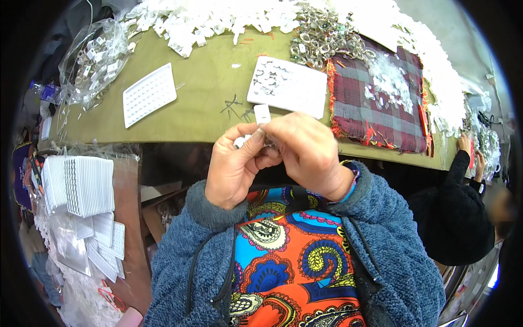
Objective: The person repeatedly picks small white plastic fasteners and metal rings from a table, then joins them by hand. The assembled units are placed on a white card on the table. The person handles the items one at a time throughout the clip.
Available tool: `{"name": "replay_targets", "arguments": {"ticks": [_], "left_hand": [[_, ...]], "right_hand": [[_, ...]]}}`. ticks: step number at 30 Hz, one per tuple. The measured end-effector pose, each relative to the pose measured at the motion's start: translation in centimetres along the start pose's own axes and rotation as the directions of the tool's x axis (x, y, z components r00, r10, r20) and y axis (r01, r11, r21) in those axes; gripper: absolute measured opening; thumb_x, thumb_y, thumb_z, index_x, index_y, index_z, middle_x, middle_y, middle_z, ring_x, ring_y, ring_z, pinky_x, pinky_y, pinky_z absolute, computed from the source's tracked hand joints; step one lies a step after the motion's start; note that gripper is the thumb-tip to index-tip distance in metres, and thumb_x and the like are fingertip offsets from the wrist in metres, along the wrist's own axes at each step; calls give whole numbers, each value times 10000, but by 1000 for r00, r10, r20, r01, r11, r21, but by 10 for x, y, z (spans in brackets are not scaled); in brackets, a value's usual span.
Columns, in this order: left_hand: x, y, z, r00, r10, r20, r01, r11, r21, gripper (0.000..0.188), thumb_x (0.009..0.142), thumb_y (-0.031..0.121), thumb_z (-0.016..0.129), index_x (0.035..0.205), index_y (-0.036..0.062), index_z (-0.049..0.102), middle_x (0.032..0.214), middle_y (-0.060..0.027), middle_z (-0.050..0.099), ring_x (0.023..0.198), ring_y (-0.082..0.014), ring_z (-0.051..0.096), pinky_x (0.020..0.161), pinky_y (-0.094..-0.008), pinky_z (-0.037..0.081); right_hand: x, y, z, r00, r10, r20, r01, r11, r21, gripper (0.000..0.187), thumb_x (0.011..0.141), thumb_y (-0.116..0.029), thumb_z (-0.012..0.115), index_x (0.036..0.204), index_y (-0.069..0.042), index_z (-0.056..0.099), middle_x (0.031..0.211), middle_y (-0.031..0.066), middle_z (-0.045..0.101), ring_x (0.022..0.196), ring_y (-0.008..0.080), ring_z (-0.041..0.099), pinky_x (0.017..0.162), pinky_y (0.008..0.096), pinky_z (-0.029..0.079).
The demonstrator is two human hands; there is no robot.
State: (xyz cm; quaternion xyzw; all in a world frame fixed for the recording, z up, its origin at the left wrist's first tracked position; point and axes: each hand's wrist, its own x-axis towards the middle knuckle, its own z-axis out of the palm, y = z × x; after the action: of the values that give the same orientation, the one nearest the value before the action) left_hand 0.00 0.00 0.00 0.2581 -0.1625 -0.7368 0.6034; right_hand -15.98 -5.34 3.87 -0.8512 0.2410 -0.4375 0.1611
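Observation:
My hands meet in front of my chest, just over the table's near edge. A small white tag (pixel 262 114) with a dark slot sticks up from between my fingertips. My left hand (pixel 234 166) is closed, its thumb and fingers pinched at the tag's lower end, with small white pieces (pixel 239 141) showing in its curled fingers. My right hand (pixel 310 155) is closed too, its thumb and forefinger pinching at the same spot. Whatever else lies between the fingertips is hidden. Just beyond, a white tray (pixel 305 90) carries several small silvery curved pieces (pixel 271 76).
A white dimpled tray (pixel 150 94) lies left on the green table. Metal rings (pixel 321 38) and a plaid cloth (pixel 354 98) with clear pieces lie right; white tags (pixel 218 19) heap behind. Stacked white trays (pixel 90 185) stand lower left. Another person (pixel 457 212) works at right.

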Motion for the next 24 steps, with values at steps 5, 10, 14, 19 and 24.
{"name": "replay_targets", "arguments": {"ticks": [5, 10, 14, 19, 24], "left_hand": [[0, 13, 8, 995, 53, -83, -38, 984, 174, 173, 931, 30, 627, 1065, -72, 590, 922, -172, 683, 737, -215, 703, 684, -350, 629], [11, 22, 3, 998, 16, -68, 0, 973, 231, 185, 877, 35, 618, 1045, -42, 604, 886, -164, 668, 653, -203, 659, 601, -344, 605], [13, 23, -1, 998, -4, -60, 16, 980, 200, 202, 864, 44, 626, 1040, -54, 605, 877, -162, 667, 647, -204, 658, 604, -353, 609], [14, 24, -6, 1000, -6, -3, 6, 990, 144, 192, 911, 41, 616, 1077, -52, 595, 918, -181, 674, 714, -214, 683, 657, -356, 623], [14, 23, -4, 1000, 13, 8, -14, 994, 111, 196, 968, 76, 587, 1132, -32, 578, 946, -175, 669, 767, -204, 682, 702, -358, 627]], "right_hand": [[7, 8, -9, 979, 198, -44, -194, 978, 75, 232, 814, 91, 665, 1040, 38, 666, 892, 157, 702, 796, 239, 709, 704, 308, 562], [37, 65, -19, 919, 386, -85, -395, 904, -164, 208, 831, 26, 657, 1038, 9, 674, 911, 161, 644, 782, 322, 663, 701, 361, 537], [39, 85, -8, 918, 397, -12, -375, 858, -351, 170, 871, -34, 622, 1026, -13, 688, 926, 142, 616, 804, 335, 648, 715, 388, 532], [36, 90, -2, 909, 415, 42, -374, 855, -359, 129, 887, -68, 613, 984, -26, 687, 923, 137, 609, 827, 337, 651, 730, 409, 529], [42, 69, -7, 912, 410, 2, -401, 893, -203, 97, 860, -46, 649, 947, -4, 656, 878, 157, 633, 802, 341, 648, 704, 385, 527]]}}
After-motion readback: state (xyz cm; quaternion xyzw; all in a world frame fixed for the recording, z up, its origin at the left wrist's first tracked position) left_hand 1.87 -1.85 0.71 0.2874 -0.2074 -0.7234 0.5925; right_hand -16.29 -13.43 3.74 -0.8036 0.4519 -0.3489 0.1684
